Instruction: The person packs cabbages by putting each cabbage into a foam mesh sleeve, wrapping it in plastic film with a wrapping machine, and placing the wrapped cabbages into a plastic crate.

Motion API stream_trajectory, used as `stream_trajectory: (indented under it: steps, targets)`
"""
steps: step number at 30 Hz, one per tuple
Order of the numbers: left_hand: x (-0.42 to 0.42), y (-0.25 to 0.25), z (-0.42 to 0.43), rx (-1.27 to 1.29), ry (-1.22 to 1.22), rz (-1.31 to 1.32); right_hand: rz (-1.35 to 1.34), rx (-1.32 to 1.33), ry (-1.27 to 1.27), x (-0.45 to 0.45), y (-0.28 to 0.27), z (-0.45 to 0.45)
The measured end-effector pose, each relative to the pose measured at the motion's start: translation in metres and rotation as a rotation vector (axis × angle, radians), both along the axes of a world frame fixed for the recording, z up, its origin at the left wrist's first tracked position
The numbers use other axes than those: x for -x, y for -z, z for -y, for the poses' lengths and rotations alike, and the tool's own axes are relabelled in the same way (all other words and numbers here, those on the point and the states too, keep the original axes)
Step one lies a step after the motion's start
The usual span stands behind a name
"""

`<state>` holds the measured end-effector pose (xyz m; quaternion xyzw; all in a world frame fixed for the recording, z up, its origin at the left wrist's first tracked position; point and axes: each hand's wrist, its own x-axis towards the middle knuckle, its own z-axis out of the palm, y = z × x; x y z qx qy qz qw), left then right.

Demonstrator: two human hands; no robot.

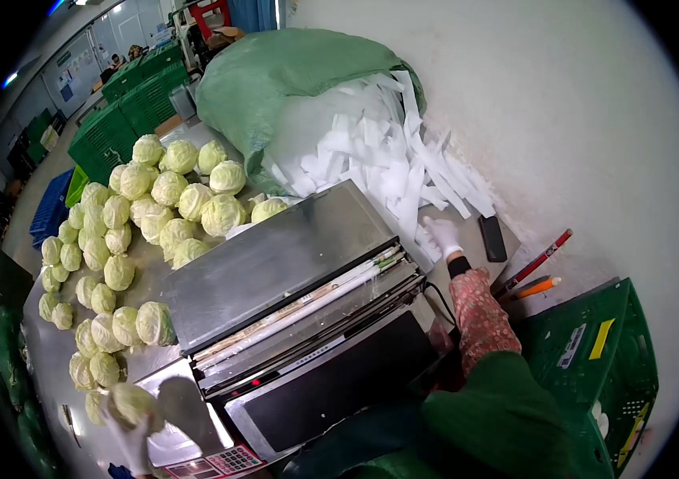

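- At the far left, pale green cabbages [168, 189] are lying loose in a crowd on the steel worktop [152, 279]; being round, the outer ones could be rolling away if anything were nudging them.
- At the lower left, our gloved left hand [130, 443] is holding one cabbage [134, 405], near the others and beside a bright steel plate [188, 415]. Blur is hiding the details, so we cannot tell whether it is touching anything beneath. With a single hand bearing a round head, we are risking a slip, most likely from an off-centre grip.
- Just to the right, a red-framed keypad [233, 460] is sitting at the near edge; a falling cabbage could be pressing its keys by accident.
- In the middle, a steel-topped machine [276, 255] is standing between our hands; stray strips could be snagging on its edges.
- Behind it, a green bag [276, 76] is spilling white strips [371, 152] in a loose heap, which could be tangling or sliding.
- Farther right, our gloved right hand [442, 237] is touching the strips; we cannot tell whether it is gripping one. A careless sweep could be knocking the dark slab [493, 239] beside it.
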<state>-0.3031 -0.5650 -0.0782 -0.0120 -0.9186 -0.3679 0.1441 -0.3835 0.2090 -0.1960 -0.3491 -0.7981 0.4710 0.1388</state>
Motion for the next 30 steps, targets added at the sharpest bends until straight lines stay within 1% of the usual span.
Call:
stream_trajectory:
  steps: [1,3,4,5,6,7,9,10,11,12,13,14,15,16,17,19,20,21,22,23,24,25,26,27,28,29,30]
  targets:
    - [-0.011,0.008,-0.01,0.14,0.032,-0.014,0.002,0.01,-0.006,0.008,0.007,-0.002]
    - [-0.033,0.021,-0.032,0.066,-0.061,0.115,0.389,-0.12,-0.207,0.024,0.012,0.004]
    - [-0.036,0.021,-0.036,0.071,-0.073,0.115,0.442,-0.26,-0.256,0.03,0.016,0.009]
    - [-0.039,0.02,-0.038,0.117,-0.091,0.118,0.439,-0.258,-0.272,0.028,0.018,0.011]
    - [-0.043,0.018,-0.039,0.164,-0.113,0.126,0.241,-0.044,-0.215,0.021,0.022,0.015]
    - [-0.043,0.02,-0.035,0.122,-0.072,0.138,0.049,0.17,-0.166,0.018,0.023,0.017]
    - [-0.037,0.029,-0.008,0.061,-0.01,0.174,-0.04,0.39,-0.143,0.009,0.018,0.012]
    - [-0.034,0.038,-0.001,-0.237,-0.096,0.184,-0.234,0.674,-0.049,-0.001,0.017,0.014]
    - [-0.031,0.042,0.01,-0.165,-0.14,0.156,-0.386,0.834,-0.076,-0.018,0.008,0.013]
    - [-0.03,0.045,0.005,-0.218,-0.159,0.113,-0.459,0.858,-0.108,-0.025,0.008,-0.006]
    - [-0.031,0.033,-0.009,0.086,-0.177,0.096,-0.532,0.885,-0.143,-0.032,0.009,-0.025]
    - [-0.029,0.026,-0.022,0.127,-0.141,-0.006,-0.627,0.787,-0.135,-0.045,-0.009,-0.011]
    - [-0.029,0.02,-0.028,0.26,-0.165,-0.003,-0.636,0.839,-0.246,-0.047,-0.018,-0.036]
    - [-0.03,0.01,-0.034,0.301,-0.191,0.04,-0.762,0.723,-0.416,-0.053,-0.033,-0.047]
    - [-0.032,0.006,-0.039,0.339,-0.204,0.082,-0.719,0.453,-0.122,-0.066,-0.079,0.007]
    - [-0.034,0.006,-0.047,0.47,-0.318,-0.03,-0.707,-0.031,-0.25,-0.08,-0.116,0.069]
    - [-0.036,0.002,-0.056,0.576,-0.35,-0.095,-0.717,-0.268,-0.272,-0.086,-0.137,0.103]
    - [-0.037,-0.003,-0.063,0.655,-0.328,-0.221,-0.689,-0.193,-0.22,-0.09,-0.148,0.136]
    - [-0.037,-0.007,-0.08,0.618,-0.302,-0.425,-0.705,-0.405,-0.497,-0.097,-0.161,0.167]
    - [-0.045,-0.031,-0.112,0.53,-0.223,-0.601,-0.708,-0.618,-0.77,-0.104,-0.17,0.197]
    - [-0.05,-0.039,-0.135,0.495,-0.031,-0.76,-0.749,-0.565,-0.963,-0.109,-0.17,0.227]
    - [-0.07,-0.061,-0.168,0.441,0.176,-0.63,-0.782,-0.508,-1.159,-0.114,-0.169,0.255]
    - [-0.09,-0.084,-0.201,0.367,0.362,-0.473,-0.809,-0.554,-1.32,-0.12,-0.175,0.281]
    - [-0.102,-0.072,-0.223,0.394,0.353,-0.654,-0.835,-0.599,-1.484,-0.126,-0.181,0.301]
    - [-0.115,-0.06,-0.244,0.425,0.324,-0.838,-0.9,-0.541,-1.51,-0.13,-0.184,0.312]
    - [-0.111,-0.06,-0.254,0.328,0.266,-0.783,-0.963,-0.477,-1.537,-0.132,-0.189,0.321]
    - [-0.111,-0.06,-0.25,0.278,0.202,-0.776,-0.953,-0.54,-1.557,-0.129,-0.205,0.326]
